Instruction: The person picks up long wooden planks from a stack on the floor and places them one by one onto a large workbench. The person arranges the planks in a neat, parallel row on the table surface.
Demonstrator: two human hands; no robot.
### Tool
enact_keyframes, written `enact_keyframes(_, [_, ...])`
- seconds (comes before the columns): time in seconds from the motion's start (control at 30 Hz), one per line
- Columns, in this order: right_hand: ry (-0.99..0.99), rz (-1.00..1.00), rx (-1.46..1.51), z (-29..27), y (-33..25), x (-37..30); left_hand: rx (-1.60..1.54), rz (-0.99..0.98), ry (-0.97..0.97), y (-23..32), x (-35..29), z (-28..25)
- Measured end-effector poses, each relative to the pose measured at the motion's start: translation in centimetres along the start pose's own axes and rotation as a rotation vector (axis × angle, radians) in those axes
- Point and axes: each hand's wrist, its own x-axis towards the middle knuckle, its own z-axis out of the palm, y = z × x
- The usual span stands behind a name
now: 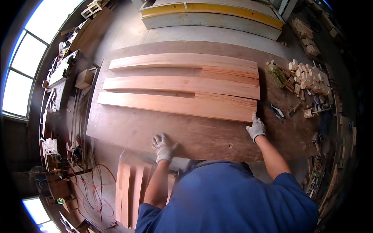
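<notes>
Three long, pale wooden boards are laid side by side, lengthwise from left to right, on a large brown plywood worktop (163,132). The nearest board (176,105) lies closest to the person, the middle board (180,84) beyond it, and the far board (182,62) beyond that; narrow strips of the worktop are seen between them at the left, while toward the right their edges seem to overlap.

The right hand (255,127), in a light work glove, is placed at the right-hand near corner of the nearest board, its fingers spread and resting against the board's edge; nothing is gripped by it. The left hand (163,146), gloved likewise, is laid on the bare worktop, well apart from the boards, with the fingers loosely curled; whether anything small is pinched under it cannot be told, though it appears empty.

To the right of the boards, a pair of pliers (275,110) is seen on the worktop, and farther right a heap of small wooden blocks (309,77). A yellow-green bottle (276,74) lies beside the blocks. Below the near edge of the worktop, a stack of reddish planks (130,190) is stood by the person's left forearm. A long yellow-edged panel (211,9) is set beyond the table.
</notes>
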Motion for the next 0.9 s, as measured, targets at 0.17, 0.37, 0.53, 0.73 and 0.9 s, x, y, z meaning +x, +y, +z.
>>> enact_keyframes(0.17, [-0.012,0.020,-0.012,-0.3,-0.5,-0.2,-0.010,-0.015,-0.003,0.8,0.0,0.1])
enact_keyframes(0.37, [-0.082,0.056,0.036,-1.4,-1.2,-0.5,-0.014,-0.028,-0.012,0.8,-0.2,-0.3])
enact_keyframes(0.53, [-0.086,0.056,0.051,-1.5,-1.2,-0.6,0.019,0.009,0.054,-0.1,0.6,1.4])
enact_keyframes(0.73, [-0.051,0.040,0.012,-0.8,-1.1,-0.5,0.030,0.012,0.048,-0.1,0.7,1.3])
enact_keyframes(0.9, [-0.053,0.037,0.027,-0.6,-1.2,-0.5,0.030,0.011,0.048,-0.3,0.7,1.3])
